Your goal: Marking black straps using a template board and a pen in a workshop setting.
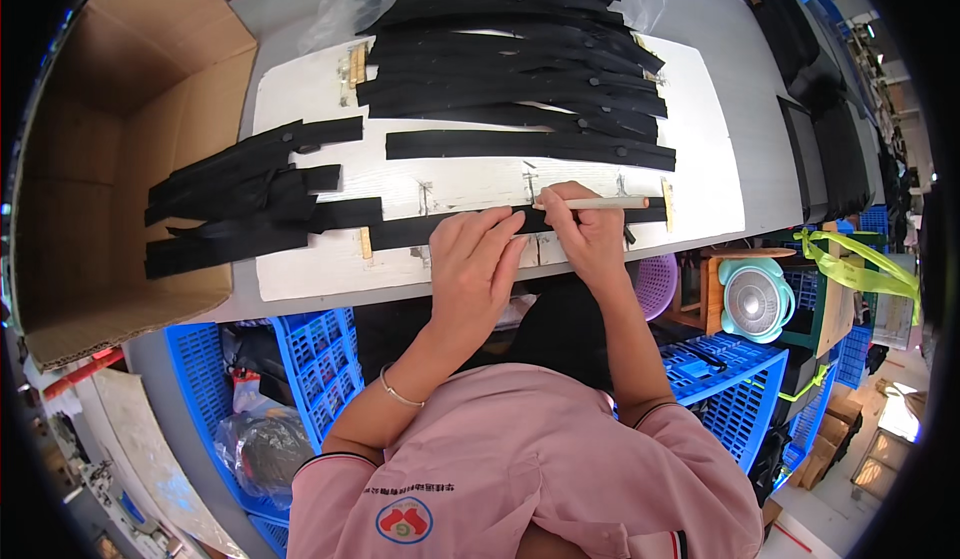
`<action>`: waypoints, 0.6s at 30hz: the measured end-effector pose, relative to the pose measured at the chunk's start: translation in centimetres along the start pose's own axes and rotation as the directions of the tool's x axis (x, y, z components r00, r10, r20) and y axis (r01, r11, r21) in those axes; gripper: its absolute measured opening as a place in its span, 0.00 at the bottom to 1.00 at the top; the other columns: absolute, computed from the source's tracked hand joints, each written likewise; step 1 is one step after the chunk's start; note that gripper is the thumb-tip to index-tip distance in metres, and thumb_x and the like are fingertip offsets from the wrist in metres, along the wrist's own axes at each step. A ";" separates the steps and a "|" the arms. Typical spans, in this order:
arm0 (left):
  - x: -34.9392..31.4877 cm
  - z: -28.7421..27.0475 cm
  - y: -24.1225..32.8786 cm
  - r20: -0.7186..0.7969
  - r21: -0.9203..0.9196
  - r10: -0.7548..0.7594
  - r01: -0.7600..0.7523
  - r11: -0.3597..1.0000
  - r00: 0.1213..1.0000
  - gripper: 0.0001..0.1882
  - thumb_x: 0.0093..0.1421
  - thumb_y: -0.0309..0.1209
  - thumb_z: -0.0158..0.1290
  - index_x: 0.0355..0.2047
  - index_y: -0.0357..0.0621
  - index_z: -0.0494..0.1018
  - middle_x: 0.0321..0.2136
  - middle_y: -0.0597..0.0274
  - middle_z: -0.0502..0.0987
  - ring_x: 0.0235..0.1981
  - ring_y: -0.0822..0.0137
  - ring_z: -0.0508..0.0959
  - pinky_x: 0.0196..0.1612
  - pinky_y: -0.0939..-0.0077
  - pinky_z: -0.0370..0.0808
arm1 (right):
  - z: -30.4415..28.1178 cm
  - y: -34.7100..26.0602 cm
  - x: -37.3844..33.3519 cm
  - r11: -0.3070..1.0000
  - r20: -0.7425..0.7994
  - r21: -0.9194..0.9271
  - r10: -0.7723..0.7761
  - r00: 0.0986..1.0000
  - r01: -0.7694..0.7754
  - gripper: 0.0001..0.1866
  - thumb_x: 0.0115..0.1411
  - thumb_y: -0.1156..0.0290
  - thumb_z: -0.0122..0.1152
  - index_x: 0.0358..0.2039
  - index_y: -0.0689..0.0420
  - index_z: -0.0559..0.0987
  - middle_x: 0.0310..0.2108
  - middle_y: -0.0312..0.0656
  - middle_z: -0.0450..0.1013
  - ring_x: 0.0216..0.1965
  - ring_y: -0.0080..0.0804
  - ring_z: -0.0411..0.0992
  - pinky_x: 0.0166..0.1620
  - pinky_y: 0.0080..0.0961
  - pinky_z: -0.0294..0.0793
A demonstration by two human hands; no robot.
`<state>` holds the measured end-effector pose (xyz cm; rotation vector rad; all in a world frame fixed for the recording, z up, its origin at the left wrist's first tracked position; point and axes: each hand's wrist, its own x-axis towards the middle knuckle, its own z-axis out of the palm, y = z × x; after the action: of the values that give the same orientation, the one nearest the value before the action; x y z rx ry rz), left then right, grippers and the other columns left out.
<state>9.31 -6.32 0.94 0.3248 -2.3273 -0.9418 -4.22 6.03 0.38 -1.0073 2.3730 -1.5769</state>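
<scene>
A black fabric strip (402, 234) lies lengthwise across a white board (710, 149), near the table's front edge. My left hand (472, 264) rests on the strip's middle, fingers stretched out and thumb apart, pressing it flat. My right hand (592, 244) pinches a pale, slim pen-like marker (615, 203) just above the same strip. The marker's tip points left, close to my left fingertips; whether it touches the fabric I cannot tell. Farther back lies another single strip (530, 146), and behind that a pile of overlapping black strips (500, 74) with small round dark spots.
More black strips (240, 209) are heaped at the left, beside an open cardboard box (120, 159). Wooden stops (669, 206) are fixed on the board. Clear plastic sheeting (350, 4) lies at the back. Blue crates (320, 359) and a turquoise fan (757, 299) stand below the table edge.
</scene>
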 end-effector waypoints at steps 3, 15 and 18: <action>1.0 1.8 -0.2 -0.013 -0.013 0.004 -0.005 1.000 1.000 0.10 0.58 0.24 0.63 0.41 0.43 0.82 0.40 0.63 0.81 0.43 0.60 0.77 0.50 0.65 0.68 | 0.1 0.3 -0.1 0.999 -0.004 -0.036 -0.024 1.000 0.024 0.09 0.68 0.73 0.60 0.35 0.64 0.84 0.25 0.39 0.79 0.25 0.21 0.75 0.31 0.20 0.73; 1.3 2.5 -0.3 -0.053 0.066 0.021 -0.017 0.998 0.998 0.08 0.55 0.23 0.65 0.36 0.44 0.83 0.38 0.66 0.81 0.40 0.62 0.77 0.46 0.67 0.68 | -0.8 0.2 0.1 0.988 0.018 0.060 -0.144 0.989 0.143 0.10 0.63 0.73 0.64 0.26 0.64 0.83 0.21 0.44 0.79 0.20 0.35 0.76 0.25 0.29 0.70; 1.2 2.6 -0.3 -0.047 0.073 0.030 -0.026 0.997 0.998 0.08 0.55 0.24 0.65 0.36 0.43 0.82 0.38 0.66 0.80 0.41 0.61 0.77 0.48 0.64 0.68 | -0.8 0.4 0.0 0.984 0.015 0.008 -0.180 0.983 0.180 0.10 0.62 0.73 0.65 0.24 0.63 0.82 0.20 0.43 0.77 0.18 0.34 0.74 0.24 0.28 0.69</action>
<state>6.76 -5.65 -0.25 0.3398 -2.3202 -0.8286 -4.72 6.72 0.40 -1.2606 2.3216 -1.6262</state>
